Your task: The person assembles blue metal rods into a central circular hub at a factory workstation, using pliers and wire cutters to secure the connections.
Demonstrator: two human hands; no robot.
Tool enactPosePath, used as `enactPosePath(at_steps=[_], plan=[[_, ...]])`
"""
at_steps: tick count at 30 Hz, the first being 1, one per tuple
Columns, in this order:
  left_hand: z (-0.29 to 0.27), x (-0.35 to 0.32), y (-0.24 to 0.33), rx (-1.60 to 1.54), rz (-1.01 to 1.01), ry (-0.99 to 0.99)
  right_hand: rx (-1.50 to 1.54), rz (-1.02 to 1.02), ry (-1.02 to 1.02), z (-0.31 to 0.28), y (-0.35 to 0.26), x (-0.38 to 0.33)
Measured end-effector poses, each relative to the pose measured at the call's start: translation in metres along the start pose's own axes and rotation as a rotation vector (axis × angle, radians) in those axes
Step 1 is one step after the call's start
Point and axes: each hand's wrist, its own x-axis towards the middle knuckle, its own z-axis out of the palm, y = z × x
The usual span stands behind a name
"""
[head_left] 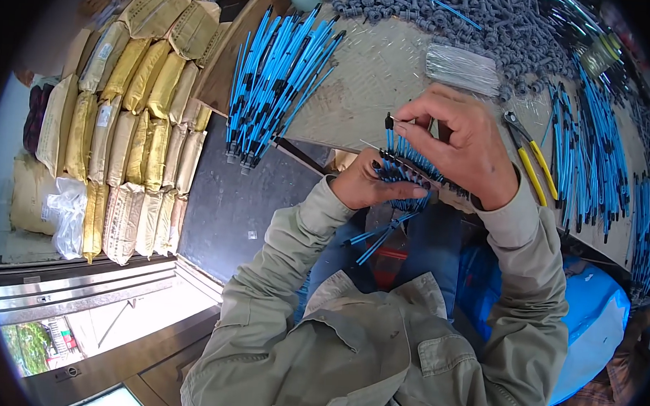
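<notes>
My left hand (pixel 367 182) is closed round a bundle of thin blue rods (pixel 408 206) with black ends, held above my lap at the table's front edge. One rod stands higher than the others, its black tip (pixel 389 121) beside my right fingertips. The thumb and forefinger of my right hand (pixel 456 133) pinch what looks like a thin wire at that tip; my fingers partly hide it. Another thin wire pokes out left of the bundle. A few loose-ended blue rods (pixel 378 240) hang below my left hand.
On the table (pixel 369 94) lie a stack of thin metal wires (pixel 463 70), a heap of grey plastic parts (pixel 455 21), yellow-handled pliers (pixel 530 156) and piles of blue rods (pixel 281 74) at both sides. Stacked sacks (pixel 125 131) stand left; a blue bag (pixel 587 301) sits right.
</notes>
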Motion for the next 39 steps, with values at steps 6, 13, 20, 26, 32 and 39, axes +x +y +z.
enactPosePath(at_steps=[6, 13, 20, 26, 32, 39], plan=[[0.002, 0.001, -0.002, 0.036, 0.032, -0.009, 0.011, 0.01, 0.028, 0.004, 0.0, -0.001], [-0.002, -0.002, -0.013, 0.127, -0.02, 0.019, -0.046, -0.031, 0.014, 0.005, -0.003, 0.002], [-0.001, 0.002, -0.011, 0.122, -0.015, -0.045, -0.028, -0.121, -0.106, -0.011, 0.009, 0.008], [0.002, 0.007, -0.012, 0.198, 0.076, 0.015, 0.414, 0.284, -0.086, -0.044, 0.021, -0.024], [0.001, 0.008, -0.008, 0.169, 0.036, -0.079, -0.218, 0.22, -0.104, -0.02, 0.053, -0.103], [-0.003, 0.015, -0.007, 0.294, 0.115, -0.216, -0.372, -0.02, -0.412, 0.004, 0.07, -0.078]])
